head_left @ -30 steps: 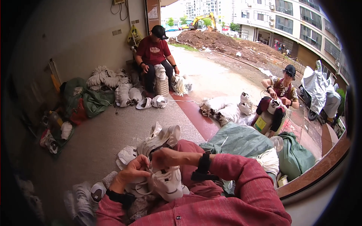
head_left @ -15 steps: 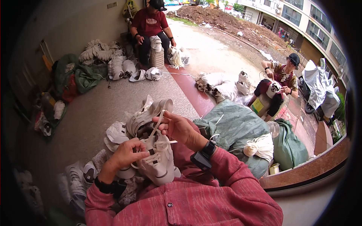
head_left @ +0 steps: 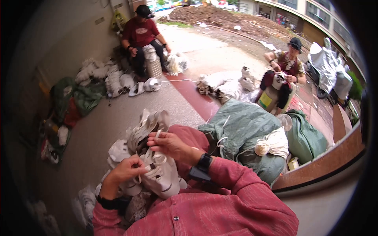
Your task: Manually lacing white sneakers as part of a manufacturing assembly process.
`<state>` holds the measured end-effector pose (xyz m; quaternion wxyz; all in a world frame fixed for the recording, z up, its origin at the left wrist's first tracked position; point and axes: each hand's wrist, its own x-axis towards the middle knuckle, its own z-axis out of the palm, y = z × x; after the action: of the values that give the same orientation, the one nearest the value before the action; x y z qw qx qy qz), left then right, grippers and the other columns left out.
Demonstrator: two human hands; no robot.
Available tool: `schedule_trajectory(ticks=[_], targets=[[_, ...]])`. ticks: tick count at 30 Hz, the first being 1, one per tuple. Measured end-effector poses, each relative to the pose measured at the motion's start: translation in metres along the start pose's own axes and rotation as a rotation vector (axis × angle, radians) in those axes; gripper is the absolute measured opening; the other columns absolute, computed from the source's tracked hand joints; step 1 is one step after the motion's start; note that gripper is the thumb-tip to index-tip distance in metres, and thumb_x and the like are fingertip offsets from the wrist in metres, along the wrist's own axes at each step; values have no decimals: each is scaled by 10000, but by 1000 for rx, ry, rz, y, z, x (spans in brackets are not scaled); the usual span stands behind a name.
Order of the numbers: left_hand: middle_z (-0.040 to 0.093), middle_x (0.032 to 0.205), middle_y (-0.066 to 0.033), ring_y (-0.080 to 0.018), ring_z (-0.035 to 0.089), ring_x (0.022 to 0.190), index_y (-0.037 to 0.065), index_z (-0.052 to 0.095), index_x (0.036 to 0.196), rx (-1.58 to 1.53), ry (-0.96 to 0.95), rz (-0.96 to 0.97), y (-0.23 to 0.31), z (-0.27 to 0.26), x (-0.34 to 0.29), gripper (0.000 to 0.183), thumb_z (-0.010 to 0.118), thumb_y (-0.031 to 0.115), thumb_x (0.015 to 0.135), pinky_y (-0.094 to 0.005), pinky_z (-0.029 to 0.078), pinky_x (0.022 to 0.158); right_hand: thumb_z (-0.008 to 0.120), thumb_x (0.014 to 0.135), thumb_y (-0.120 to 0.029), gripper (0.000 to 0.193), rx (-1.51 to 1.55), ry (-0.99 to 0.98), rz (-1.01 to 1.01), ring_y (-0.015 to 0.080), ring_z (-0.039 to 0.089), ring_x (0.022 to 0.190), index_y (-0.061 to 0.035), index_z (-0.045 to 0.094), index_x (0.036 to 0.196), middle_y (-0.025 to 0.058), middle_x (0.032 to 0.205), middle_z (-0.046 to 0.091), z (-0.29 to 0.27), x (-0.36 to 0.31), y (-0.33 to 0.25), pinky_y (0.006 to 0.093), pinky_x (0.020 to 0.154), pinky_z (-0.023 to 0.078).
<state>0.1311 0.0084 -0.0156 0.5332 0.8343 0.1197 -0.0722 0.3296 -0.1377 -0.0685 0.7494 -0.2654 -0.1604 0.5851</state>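
Note:
A white sneaker [head_left: 163,183] rests on my lap, toe toward me, its white shoelace [head_left: 159,157] partly threaded through the eyelets. My right hand [head_left: 173,146] is over the shoe's opening, with thumb and fingers pinching a length of the lace. At the sneaker's left side, my left hand [head_left: 126,172] is closed, thumb and fingertips gripping the edge by the eyelets; whether lace is also in that pinch is hidden. Just beyond the sneaker lies a stack of nested white shoes [head_left: 147,126], and another white shoe [head_left: 118,150] is to its left.
Green sacks [head_left: 244,135] with a bundle of white laces [head_left: 273,145] on top lie at my right. One person [head_left: 141,33] sits at the far left, another [head_left: 289,65] works on a shoe at the right. Shoe piles [head_left: 224,84] lie on the ground, near a covered scooter [head_left: 325,67].
My right hand has come down and left, nearer the sneaker, with the lace still in its fingers. The left hand stays at the eyelets. The whole view has shifted slightly.

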Motion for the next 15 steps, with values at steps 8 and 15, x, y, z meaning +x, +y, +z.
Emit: schedule_trajectory(ticks=[8,15], targets=[[547,815,41,-49,502,756,56,649,831,37,94,-111,27,14,-6,142,769,110,778,-206,395,653,506,997,-179,300,84,-30,-58,198,661,910,18,491,1222,104,1062,618,-6,6,12,312,779,579],[566,811,4,-98,566,776,4,676,752,-253,148,-125,18,9,-6,51,715,30,770,-217,437,741,455,1018,-220,286,169,0,-69,187,678,848,-9,469,1210,111,1063,621,-7,12,16,298,693,599]])
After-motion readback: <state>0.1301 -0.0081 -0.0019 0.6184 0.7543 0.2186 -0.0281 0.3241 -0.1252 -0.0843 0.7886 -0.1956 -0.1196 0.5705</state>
